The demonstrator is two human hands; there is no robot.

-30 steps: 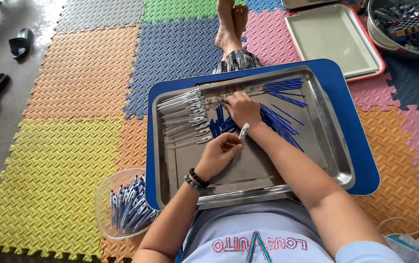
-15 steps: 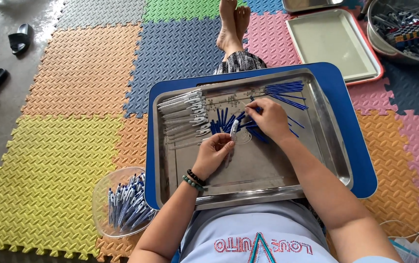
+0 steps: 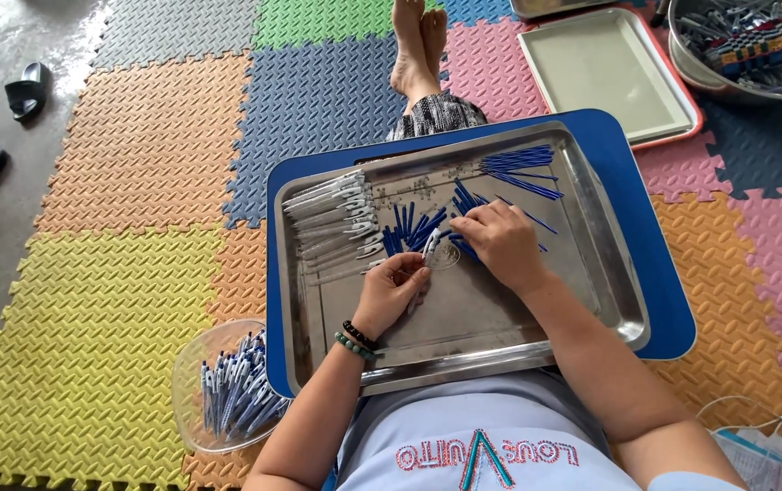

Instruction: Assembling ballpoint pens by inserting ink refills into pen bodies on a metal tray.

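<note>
My left hand (image 3: 393,289) pinches one white pen barrel (image 3: 424,257), fingers curled snug round it, tip angled up so the open end faces my right hand (image 3: 501,242). That hand lies half closed, fingertips on the loose blue refills (image 3: 418,227), within easy reach on the steel tray (image 3: 536,314) across my lap.

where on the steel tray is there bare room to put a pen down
Bare metal lies along the steel tray near edge, below both hands, and on its right side past the right hand. The upper left is crowded with white pen barrels; blue parts crowd the middle by the left hand, blue refills the top.
</note>
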